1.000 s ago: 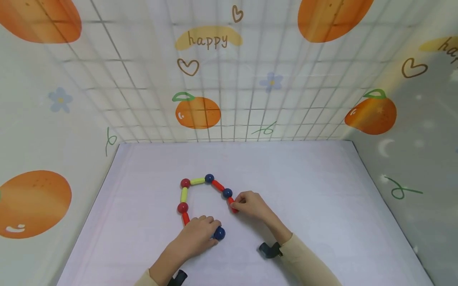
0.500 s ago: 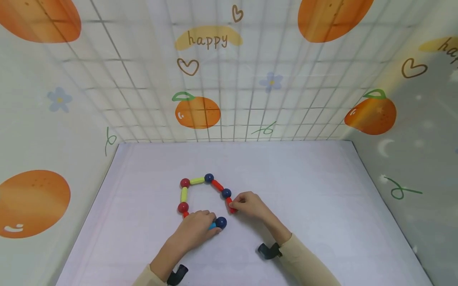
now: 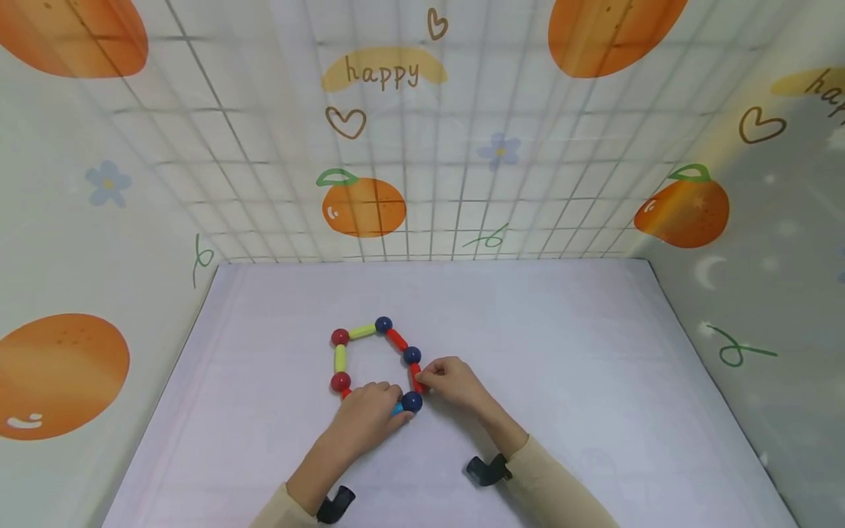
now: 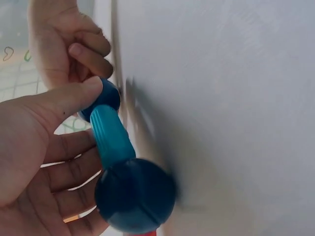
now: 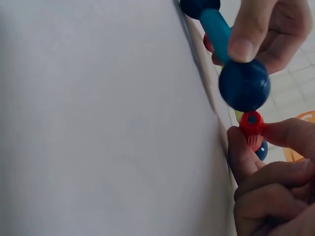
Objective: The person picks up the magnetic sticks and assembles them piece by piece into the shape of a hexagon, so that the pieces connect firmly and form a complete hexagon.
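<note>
A ring of magnetic sticks and balls lies on the table, with yellow sticks (image 3: 340,358), red balls (image 3: 339,337) and dark blue balls (image 3: 383,325) along its far and left sides. My left hand (image 3: 366,419) holds the light blue stick (image 4: 112,135) near its end, thumb against the dark blue ball (image 5: 244,85). A second dark blue ball (image 4: 135,195) sits at that stick's other end. Between thumb and index finger, my right hand (image 3: 455,381) pinches a red stick (image 5: 253,130). Its free end is right at the ball by my left thumb. My left hand hides the ring's near-left part.
Black wrist cameras (image 3: 487,471) hang below both forearms, close over the white table (image 3: 568,330). A printed cloth wall (image 3: 429,147) with oranges stands behind the table, and more walls rise at both sides.
My left hand has moved the light blue stick and its ball away from me and slightly right. My right hand has shifted the red stick left, so the gap between them has narrowed.
</note>
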Demonstrator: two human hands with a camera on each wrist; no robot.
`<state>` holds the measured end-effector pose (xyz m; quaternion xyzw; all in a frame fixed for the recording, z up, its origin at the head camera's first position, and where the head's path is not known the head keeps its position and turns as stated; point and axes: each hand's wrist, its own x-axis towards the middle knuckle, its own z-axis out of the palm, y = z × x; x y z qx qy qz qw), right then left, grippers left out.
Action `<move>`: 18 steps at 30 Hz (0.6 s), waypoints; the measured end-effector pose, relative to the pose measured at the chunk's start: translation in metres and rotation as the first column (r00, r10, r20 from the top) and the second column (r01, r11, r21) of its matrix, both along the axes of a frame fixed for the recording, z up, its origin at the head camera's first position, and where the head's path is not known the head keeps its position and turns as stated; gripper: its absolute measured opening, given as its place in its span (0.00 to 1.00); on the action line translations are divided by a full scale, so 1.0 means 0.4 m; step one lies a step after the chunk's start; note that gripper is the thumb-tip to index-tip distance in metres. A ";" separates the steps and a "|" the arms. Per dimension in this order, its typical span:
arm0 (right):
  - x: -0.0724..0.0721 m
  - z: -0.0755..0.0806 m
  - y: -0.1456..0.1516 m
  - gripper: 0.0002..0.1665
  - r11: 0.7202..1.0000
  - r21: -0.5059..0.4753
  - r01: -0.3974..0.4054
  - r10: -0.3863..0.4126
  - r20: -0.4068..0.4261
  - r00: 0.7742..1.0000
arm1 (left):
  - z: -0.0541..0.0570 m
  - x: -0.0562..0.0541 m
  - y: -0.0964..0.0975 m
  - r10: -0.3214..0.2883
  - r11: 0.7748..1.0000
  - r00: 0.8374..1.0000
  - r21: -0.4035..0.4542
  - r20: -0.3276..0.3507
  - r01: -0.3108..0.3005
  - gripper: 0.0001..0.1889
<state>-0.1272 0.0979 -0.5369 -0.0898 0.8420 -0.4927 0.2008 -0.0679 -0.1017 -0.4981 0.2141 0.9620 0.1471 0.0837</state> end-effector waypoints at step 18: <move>0.013 0.004 -0.019 0.13 0.999 -0.001 0.048 -0.048 -0.017 0.999 | -0.011 0.006 0.012 0.010 1.000 0.998 -0.004 -0.069 -0.010 0.24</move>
